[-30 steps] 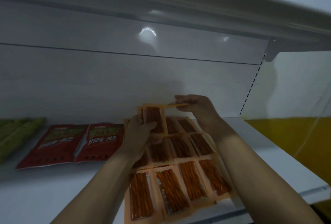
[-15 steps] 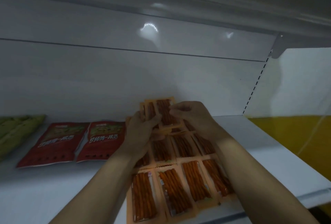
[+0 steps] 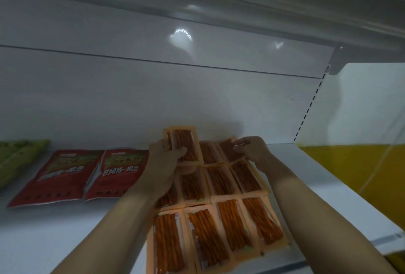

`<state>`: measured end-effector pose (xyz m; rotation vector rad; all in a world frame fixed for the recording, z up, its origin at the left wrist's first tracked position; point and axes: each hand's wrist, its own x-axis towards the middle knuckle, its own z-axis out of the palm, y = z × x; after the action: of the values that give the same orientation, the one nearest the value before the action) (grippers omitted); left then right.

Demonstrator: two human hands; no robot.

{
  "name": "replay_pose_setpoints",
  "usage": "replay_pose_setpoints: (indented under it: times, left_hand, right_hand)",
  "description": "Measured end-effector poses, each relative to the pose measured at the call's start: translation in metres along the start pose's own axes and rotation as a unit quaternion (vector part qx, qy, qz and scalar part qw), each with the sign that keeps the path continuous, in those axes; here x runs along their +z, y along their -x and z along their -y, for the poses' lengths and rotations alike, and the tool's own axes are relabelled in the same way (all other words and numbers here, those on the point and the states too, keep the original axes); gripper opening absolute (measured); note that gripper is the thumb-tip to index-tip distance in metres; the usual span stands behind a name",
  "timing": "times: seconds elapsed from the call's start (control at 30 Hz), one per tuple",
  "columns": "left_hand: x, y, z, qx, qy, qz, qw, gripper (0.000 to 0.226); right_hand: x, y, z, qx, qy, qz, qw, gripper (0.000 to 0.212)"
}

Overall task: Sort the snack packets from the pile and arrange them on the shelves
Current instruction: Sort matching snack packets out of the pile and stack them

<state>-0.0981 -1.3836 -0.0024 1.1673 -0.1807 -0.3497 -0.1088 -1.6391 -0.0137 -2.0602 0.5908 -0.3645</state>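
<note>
In the head view our left hand (image 3: 166, 164) grips a small stack of orange packets (image 3: 184, 144), held upright at 11 o'clock of the rows of packets (image 3: 219, 230) lying flat on the white shelf (image 3: 317, 186). Our right hand (image 3: 252, 153) pinches the back packet (image 3: 229, 153) at 1 o'clock; red bags (image 3: 65, 177) lie at 9 o'clock.

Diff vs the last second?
The right hand came off the stack held by the left hand, moved right and down, and now pinches the back-right packet. Left grip on the stack, red packets, green packets: unchanged.
</note>
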Motion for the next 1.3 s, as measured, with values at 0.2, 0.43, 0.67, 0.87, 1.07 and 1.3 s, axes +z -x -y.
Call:
replay_pose_setpoints:
  times: [0.2, 0.43, 0.67, 0.87, 1.07, 1.3]
  left_hand:
    - [-0.003, -0.002, 0.002, -0.004, -0.032, -0.014, 0.999, 0.027]
    - [-0.001, 0.005, 0.0, 0.028, -0.027, -0.016, 0.999, 0.012]
    - [0.005, 0.018, -0.004, 0.049, -0.013, 0.013, 0.999, 0.018]
    - [0.007, 0.024, -0.003, 0.016, -0.03, 0.038, 0.999, 0.015]
    - [0.013, 0.025, 0.006, 0.019, -0.072, 0.05, 0.996, 0.018]
    - [0.022, 0.033, 0.011, 0.006, -0.125, 0.053, 0.991, 0.011]
  right_hand:
    - [0.008, -0.006, -0.004, -0.044, 0.247, -0.033, 0.967, 0.015]
    - [0.015, 0.037, 0.05, -0.122, 0.094, -0.01, 0.988, 0.025]
    - [0.025, 0.084, 0.087, -0.134, -0.069, 0.134, 0.98, 0.03]
    - [-0.012, 0.083, 0.051, -0.087, -0.067, 0.033, 0.993, 0.018]
    - [-0.043, 0.088, 0.003, 0.01, -0.048, -0.027, 0.998, 0.018]
    - [-0.047, 0.089, -0.008, 0.024, -0.045, -0.025, 0.998, 0.02]
